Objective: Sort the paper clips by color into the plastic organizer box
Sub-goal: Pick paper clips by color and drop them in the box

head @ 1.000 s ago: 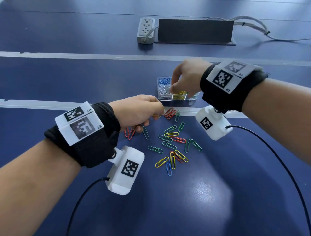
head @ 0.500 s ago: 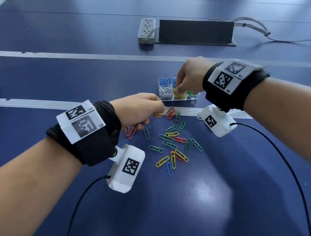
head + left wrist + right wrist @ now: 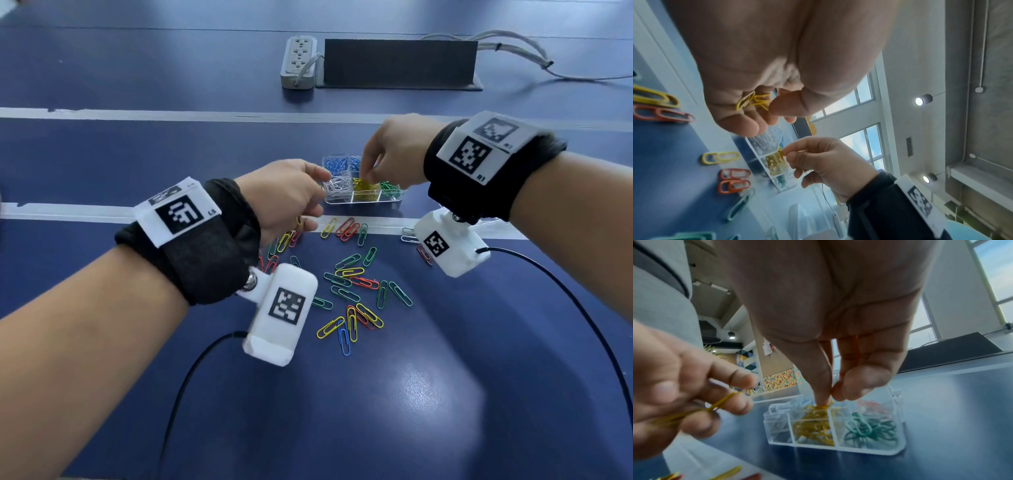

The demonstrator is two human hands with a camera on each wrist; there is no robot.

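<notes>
A clear plastic organizer box [image 3: 363, 202] [image 3: 869, 449] sits past the white tape line, its compartments holding blue, white, yellow and green clips. My right hand [image 3: 394, 154] [image 3: 830, 395] hovers over the yellow compartment [image 3: 813, 426] and pinches a yellow paper clip [image 3: 822, 406] between thumb and forefinger. My left hand [image 3: 291, 198] [image 3: 760, 107], just left of the box, holds several yellow clips [image 3: 754, 101] in its curled fingers. Loose paper clips [image 3: 352, 291] of mixed colours lie scattered on the blue table in front of the box.
A grey power strip [image 3: 298, 63] and a black stand [image 3: 399, 65] with grey cables [image 3: 513, 48] sit at the far side. White tape lines [image 3: 68, 210] cross the table. Black camera cables [image 3: 582, 308] trail from both wrists.
My left hand has lifted off the loose clips and moved up and right toward the box. My right hand stays over the yellow compartment, raised slightly.
</notes>
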